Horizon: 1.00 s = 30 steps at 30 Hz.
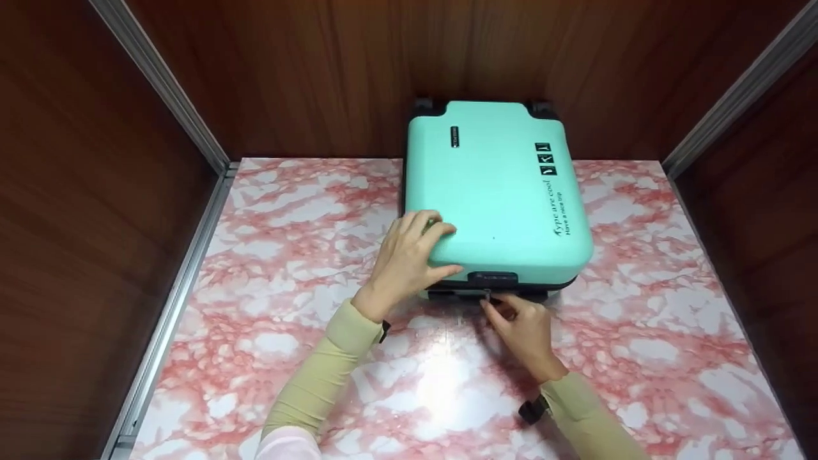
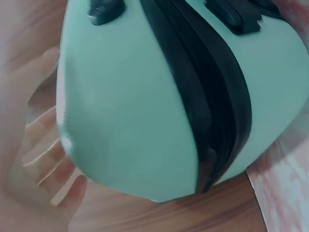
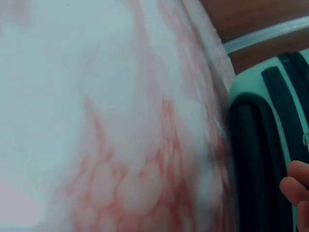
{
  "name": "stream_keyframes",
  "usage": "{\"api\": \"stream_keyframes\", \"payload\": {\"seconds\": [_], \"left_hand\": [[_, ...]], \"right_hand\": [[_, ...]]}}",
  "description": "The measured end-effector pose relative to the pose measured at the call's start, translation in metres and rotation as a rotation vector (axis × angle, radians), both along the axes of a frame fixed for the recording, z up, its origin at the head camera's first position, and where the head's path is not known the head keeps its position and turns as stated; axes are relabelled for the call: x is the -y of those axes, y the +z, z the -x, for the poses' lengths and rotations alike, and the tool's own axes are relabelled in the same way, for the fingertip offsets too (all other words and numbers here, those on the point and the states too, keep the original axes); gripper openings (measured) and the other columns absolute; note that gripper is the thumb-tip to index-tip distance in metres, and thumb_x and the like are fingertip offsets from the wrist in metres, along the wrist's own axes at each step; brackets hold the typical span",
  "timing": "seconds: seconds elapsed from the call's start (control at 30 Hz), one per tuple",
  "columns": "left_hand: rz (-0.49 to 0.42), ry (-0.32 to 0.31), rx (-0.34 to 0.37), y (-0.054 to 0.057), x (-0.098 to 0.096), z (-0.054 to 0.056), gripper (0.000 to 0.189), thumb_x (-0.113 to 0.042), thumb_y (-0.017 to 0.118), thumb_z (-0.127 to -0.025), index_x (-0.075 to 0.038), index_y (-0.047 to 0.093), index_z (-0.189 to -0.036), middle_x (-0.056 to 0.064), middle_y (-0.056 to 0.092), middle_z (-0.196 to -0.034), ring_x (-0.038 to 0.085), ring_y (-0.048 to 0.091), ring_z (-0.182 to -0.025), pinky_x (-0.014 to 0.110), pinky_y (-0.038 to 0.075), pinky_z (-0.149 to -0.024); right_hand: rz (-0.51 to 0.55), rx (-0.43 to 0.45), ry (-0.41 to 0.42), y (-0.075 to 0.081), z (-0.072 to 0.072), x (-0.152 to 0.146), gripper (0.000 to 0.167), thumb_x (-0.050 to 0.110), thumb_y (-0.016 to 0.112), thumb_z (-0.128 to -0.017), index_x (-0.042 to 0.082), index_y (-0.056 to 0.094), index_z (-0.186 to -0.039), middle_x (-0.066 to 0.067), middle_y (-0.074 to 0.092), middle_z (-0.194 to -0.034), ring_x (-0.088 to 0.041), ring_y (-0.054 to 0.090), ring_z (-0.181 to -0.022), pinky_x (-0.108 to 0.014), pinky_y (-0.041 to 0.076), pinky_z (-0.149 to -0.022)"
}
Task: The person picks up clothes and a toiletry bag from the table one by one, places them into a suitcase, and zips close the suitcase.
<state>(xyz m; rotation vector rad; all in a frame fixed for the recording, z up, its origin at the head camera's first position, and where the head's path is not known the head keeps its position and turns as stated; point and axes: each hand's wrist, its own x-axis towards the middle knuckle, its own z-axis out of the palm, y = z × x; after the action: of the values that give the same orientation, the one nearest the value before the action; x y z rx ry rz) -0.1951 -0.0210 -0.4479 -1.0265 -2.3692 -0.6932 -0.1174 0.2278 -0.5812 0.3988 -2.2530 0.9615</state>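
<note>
A mint-green hard-shell suitcase [image 1: 486,191] lies flat on the table, its wheels toward the back wall and its zipped edge facing me. My left hand [image 1: 409,252] rests on its near left corner, fingers on the lid and thumb at the front edge. In the left wrist view, those fingers [image 2: 50,166] show beside the pale green shell. At the front seam my right hand [image 1: 524,326] pinches a small metal zipper pull [image 1: 487,295] between thumb and forefinger. Just above that pull is a black piece [image 1: 492,278] on the lid's front edge. Only the right fingertips [image 3: 295,188] appear in the right wrist view.
The table [image 1: 275,287] has a red-and-white marbled top. Dark wood panels stand behind it [image 1: 307,76] and at both sides, with metal rails [image 1: 172,83] along the corners. Black wheels [image 1: 543,108] of the suitcase are close to the back panel.
</note>
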Motion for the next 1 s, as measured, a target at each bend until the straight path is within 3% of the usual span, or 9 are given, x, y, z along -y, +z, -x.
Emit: {"api": "stream_keyframes", "payload": {"seconds": [0.13, 0.3, 0.5, 0.7, 0.87, 1.0], "left_hand": [[0.06, -0.029, 0.044, -0.005, -0.001, 0.01, 0.079, -0.056, 0.084, -0.078, -0.011, 0.06, -0.139, 0.011, 0.048, -0.15, 0.028, 0.04, -0.14, 0.041, 0.025, -0.118], [0.093, -0.047, 0.044, -0.013, -0.002, 0.017, 0.095, -0.062, 0.082, -0.076, -0.012, 0.051, -0.15, 0.011, 0.039, -0.159, 0.028, 0.027, -0.15, 0.038, 0.013, -0.122], [0.123, -0.042, -0.018, -0.021, -0.002, 0.021, 0.103, -0.067, 0.08, -0.074, -0.014, 0.045, -0.154, 0.01, 0.037, -0.16, 0.027, 0.025, -0.15, 0.038, 0.014, -0.121], [0.089, -0.059, -0.058, -0.024, -0.001, 0.022, 0.101, -0.068, 0.08, -0.072, -0.014, 0.049, -0.152, 0.01, 0.042, -0.157, 0.028, 0.031, -0.148, 0.038, 0.018, -0.121], [0.07, -0.067, -0.067, -0.024, 0.0, 0.023, 0.1, -0.068, 0.08, -0.072, -0.012, 0.052, -0.15, 0.01, 0.044, -0.156, 0.029, 0.033, -0.147, 0.037, 0.019, -0.12], [0.068, -0.058, -0.074, -0.023, 0.001, 0.023, 0.1, -0.067, 0.081, -0.071, -0.013, 0.053, -0.15, 0.01, 0.045, -0.155, 0.029, 0.034, -0.146, 0.037, 0.021, -0.12]], "right_hand": [[-0.033, 0.025, -0.045, 0.002, 0.0, 0.004, 0.006, 0.007, 0.079, -0.082, 0.012, 0.079, -0.085, 0.004, 0.068, -0.064, -0.009, 0.063, -0.053, -0.031, 0.048, -0.046], [-0.129, 0.0, -0.075, 0.005, 0.0, 0.006, 0.004, 0.008, 0.075, -0.085, 0.009, 0.073, -0.081, -0.001, 0.065, -0.063, -0.017, 0.058, -0.049, -0.037, 0.045, -0.044], [-0.233, -0.026, -0.046, 0.011, 0.0, 0.003, 0.016, 0.014, 0.079, -0.09, 0.008, 0.067, -0.081, -0.001, 0.058, -0.06, -0.019, 0.055, -0.046, -0.038, 0.041, -0.041], [-0.331, 0.032, 0.003, 0.021, -0.003, -0.007, 0.016, 0.011, 0.072, -0.094, 0.008, 0.061, -0.082, 0.002, 0.049, -0.057, -0.019, 0.051, -0.044, -0.035, 0.039, -0.038], [-0.374, 0.081, 0.017, 0.028, -0.007, -0.029, 0.016, 0.005, 0.067, -0.094, 0.006, 0.058, -0.082, 0.006, 0.043, -0.056, -0.01, 0.039, -0.042, -0.026, 0.034, -0.037], [-0.39, 0.064, -0.004, 0.029, -0.009, -0.05, 0.017, 0.006, 0.066, -0.095, 0.007, 0.054, -0.083, 0.006, 0.041, -0.058, -0.008, 0.036, -0.044, -0.026, 0.032, -0.037]]}}
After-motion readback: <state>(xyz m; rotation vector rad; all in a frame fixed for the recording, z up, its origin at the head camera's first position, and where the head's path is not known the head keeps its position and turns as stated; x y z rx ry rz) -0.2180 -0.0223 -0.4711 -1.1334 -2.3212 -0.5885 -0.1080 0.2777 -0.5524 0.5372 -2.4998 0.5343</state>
